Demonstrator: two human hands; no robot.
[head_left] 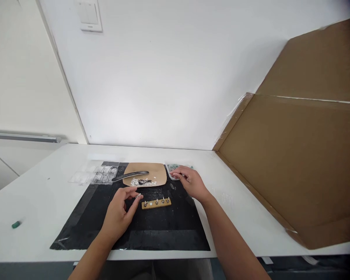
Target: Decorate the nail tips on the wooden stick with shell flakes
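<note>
My left hand [123, 208] is closed in a pinch on a small metal holder with a whitish piece [138, 195], above the black mat. Just right of it lies a narrow yellow-brown strip [160, 205] carrying several small upright metal holders with pale tips, and a round white spot where no holder stands. My right hand [191, 181] is at the front of a small white tray [169, 175] with green bits in it. Its thumb and forefinger are together; whatever they hold is too small to make out. Part of the tray is hidden behind the hand.
A tan board [160, 171] bears white chips and dark bits, with a curved black nail file [130, 176] across its left side. A clear compartment box [105, 174] stands left. Black mat [166, 239], green piece [16, 224], cardboard panel [291, 155] at right, white wall behind.
</note>
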